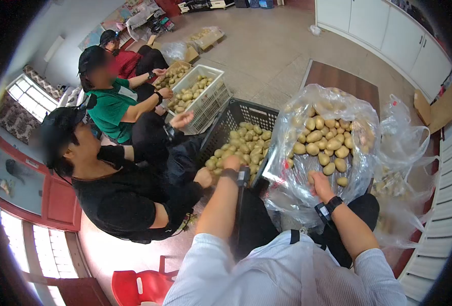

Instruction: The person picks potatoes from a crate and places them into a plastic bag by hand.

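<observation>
My left hand is over the near end of a dark green plastic crate full of potatoes; its fingers are too small to make out. My right hand is closed at the near side of a clear plastic bag, with a potato at its fingertips. Inside the open bag lie several more potatoes. Both of my wrists wear dark bands.
A co-worker in black sits at the left, hands near the crate. Beyond are a person in green, one in red, and a white crate of potatoes. Plastic bags lie at right; a red chair stands lower left.
</observation>
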Motion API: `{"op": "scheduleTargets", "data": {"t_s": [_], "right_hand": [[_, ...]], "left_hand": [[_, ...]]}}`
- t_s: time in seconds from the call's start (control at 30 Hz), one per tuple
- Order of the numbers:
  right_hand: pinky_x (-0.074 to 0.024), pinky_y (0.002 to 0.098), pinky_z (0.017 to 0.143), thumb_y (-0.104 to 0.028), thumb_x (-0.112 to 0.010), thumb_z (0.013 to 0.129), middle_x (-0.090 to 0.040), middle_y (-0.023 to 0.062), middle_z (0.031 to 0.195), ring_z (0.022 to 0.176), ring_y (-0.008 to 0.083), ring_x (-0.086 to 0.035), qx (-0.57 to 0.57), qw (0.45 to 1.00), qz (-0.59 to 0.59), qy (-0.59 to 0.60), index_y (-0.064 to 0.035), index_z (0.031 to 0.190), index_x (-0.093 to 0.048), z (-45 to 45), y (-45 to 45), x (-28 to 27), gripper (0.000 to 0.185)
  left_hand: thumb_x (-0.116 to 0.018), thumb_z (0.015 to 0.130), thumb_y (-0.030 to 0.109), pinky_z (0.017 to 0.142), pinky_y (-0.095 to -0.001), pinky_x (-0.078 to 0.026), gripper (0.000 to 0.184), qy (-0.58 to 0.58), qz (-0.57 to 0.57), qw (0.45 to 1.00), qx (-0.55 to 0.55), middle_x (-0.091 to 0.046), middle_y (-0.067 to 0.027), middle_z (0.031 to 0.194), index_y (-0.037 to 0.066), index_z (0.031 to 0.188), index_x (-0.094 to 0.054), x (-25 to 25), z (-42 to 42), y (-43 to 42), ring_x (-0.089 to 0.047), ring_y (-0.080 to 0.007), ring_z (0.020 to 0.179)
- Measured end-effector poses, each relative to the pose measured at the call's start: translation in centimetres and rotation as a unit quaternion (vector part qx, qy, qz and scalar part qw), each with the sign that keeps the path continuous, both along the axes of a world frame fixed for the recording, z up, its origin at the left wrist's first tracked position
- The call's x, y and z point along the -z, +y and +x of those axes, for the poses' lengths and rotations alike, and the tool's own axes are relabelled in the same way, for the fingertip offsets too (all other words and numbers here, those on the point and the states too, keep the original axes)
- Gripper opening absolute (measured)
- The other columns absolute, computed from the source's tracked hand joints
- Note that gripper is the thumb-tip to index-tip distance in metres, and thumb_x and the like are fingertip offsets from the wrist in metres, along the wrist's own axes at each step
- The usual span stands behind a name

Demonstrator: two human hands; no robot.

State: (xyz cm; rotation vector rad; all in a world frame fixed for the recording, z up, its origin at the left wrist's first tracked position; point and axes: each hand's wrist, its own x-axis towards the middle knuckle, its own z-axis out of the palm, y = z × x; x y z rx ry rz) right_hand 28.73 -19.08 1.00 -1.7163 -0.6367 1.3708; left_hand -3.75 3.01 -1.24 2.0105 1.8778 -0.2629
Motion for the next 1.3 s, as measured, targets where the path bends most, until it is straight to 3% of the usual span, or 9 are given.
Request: {"op": "scheduleTargets", "data": {"t_s": [0.13, 0.2, 0.33, 0.4, 0.6, 0.8, 0.9, 1.03, 1.3], "right_hand": [[-0.0421, 0.0281, 0.042, -0.045, -0.043, 0.095, -0.055, 0.0060, 0.075, 0.049, 0.0135, -0.049, -0.037, 0.998, 0.017, 0.042, -0.0049, 0.096, -0.054, -1.5, 0.7, -1.6, 0.041], [-0.0392, 0.0268, 0.041, -0.049, -0.041, 0.097, -0.051, 0.0028, 0.068, 0.046, 0.0113, -0.045, -0.076, 0.994, 0.010, 0.081, -0.0073, 0.092, -0.054, -2.4, 1.4, -1.9, 0.044], [-0.0352, 0.0255, 0.040, -0.049, -0.041, 0.098, -0.047, -0.0003, 0.063, 0.045, 0.0094, -0.042, -0.088, 0.991, 0.038, 0.098, -0.0089, 0.087, -0.053, -5.2, 2.8, -5.2, 0.043], [-0.0324, 0.0250, 0.040, -0.046, -0.042, 0.099, -0.045, -0.0015, 0.062, 0.045, 0.0086, -0.041, -0.089, 0.989, 0.040, 0.108, -0.0095, 0.083, -0.051, -6.5, 3.7, -6.7, 0.041], [-0.0343, 0.0236, 0.042, -0.041, -0.041, 0.101, -0.048, -0.0013, 0.065, 0.048, 0.0084, -0.043, -0.128, 0.982, 0.105, 0.089, -0.0073, 0.095, -0.056, -8.3, 5.3, -7.2, 0.038], [-0.0401, 0.0214, 0.049, -0.026, -0.046, 0.100, -0.056, -0.0018, 0.073, 0.057, 0.0073, -0.052, -0.154, 0.977, 0.128, 0.073, -0.0068, 0.111, -0.058, -8.0, 5.2, -6.0, 0.026], [-0.0441, 0.0228, 0.053, -0.022, -0.051, 0.096, -0.060, -0.0002, 0.080, 0.061, 0.0095, -0.056, -0.154, 0.975, 0.160, -0.017, -0.0040, 0.116, -0.058, -6.7, 5.3, -3.9, 0.028], [-0.0460, 0.0416, 0.087, -0.017, -0.062, 0.084, -0.063, 0.0204, 0.104, 0.097, 0.0353, -0.059, -0.162, 0.911, 0.181, -0.332, 0.0004, 0.113, -0.058, -2.7, 5.0, -2.2, 0.034], [-0.0385, 0.0463, 0.100, -0.013, -0.066, 0.077, -0.050, 0.0194, 0.129, 0.117, 0.0393, -0.048, -0.158, 0.787, 0.092, -0.589, -0.0027, 0.128, -0.049, 2.8, 2.8, -1.1, 0.055]], "left_hand": [[-0.063, 0.082, 0.046, 0.066, -0.0427, -0.050, 0.035, -0.420, -0.014, 0.907, 0.032, -0.068, -0.0102, 0.086, 0.011, 0.087, -0.066, 3.7, 0.7, 0.1, -0.064, -0.0320, 0.076], [-0.064, 0.081, 0.047, 0.066, -0.0430, -0.050, 0.037, -0.516, -0.015, 0.856, 0.041, -0.067, -0.0099, 0.086, 0.011, 0.086, -0.065, 4.4, 1.7, 0.2, -0.063, -0.0327, 0.075], [-0.068, 0.082, 0.022, 0.071, -0.0333, -0.053, 0.023, -0.536, -0.223, 0.811, -0.074, -0.067, -0.0077, 0.096, 0.007, 0.098, -0.063, -2.8, 4.3, -2.3, -0.068, -0.0213, 0.086], [-0.068, 0.082, 0.014, 0.073, -0.0330, -0.055, 0.027, -0.565, -0.388, 0.709, -0.167, -0.064, -0.0067, 0.102, 0.006, 0.107, -0.061, -4.2, 5.4, -2.8, -0.068, -0.0219, 0.091], [-0.050, 0.093, 0.053, 0.065, -0.0393, -0.057, 0.058, -0.541, -0.429, 0.721, -0.061, -0.057, -0.0139, 0.118, 0.010, 0.131, -0.047, -6.3, 7.0, -4.6, -0.067, -0.0297, 0.083], [-0.057, 0.095, 0.038, 0.053, -0.0266, -0.053, 0.038, -0.548, -0.410, 0.728, -0.048, -0.064, -0.0057, 0.095, 0.005, 0.113, -0.057, -8.2, 7.1, -5.4, -0.065, -0.0156, 0.067], [-0.057, 0.094, 0.039, 0.050, -0.0277, -0.053, 0.036, -0.576, -0.379, 0.723, -0.042, -0.063, -0.0049, 0.090, 0.006, 0.110, -0.056, -6.7, 6.7, -4.9, -0.065, -0.0154, 0.065], [-0.055, 0.095, 0.038, 0.048, -0.0288, -0.054, 0.033, -0.606, -0.314, 0.723, -0.107, -0.063, -0.0071, 0.085, 0.006, 0.104, -0.056, -5.7, 6.0, -4.2, -0.065, -0.0176, 0.063], [-0.052, 0.096, 0.031, 0.053, -0.0347, -0.054, 0.032, -0.643, -0.208, 0.669, -0.309, -0.062, -0.0073, 0.088, 0.009, 0.119, -0.056, -3.4, 4.0, -2.8, -0.063, -0.0221, 0.072]]}}
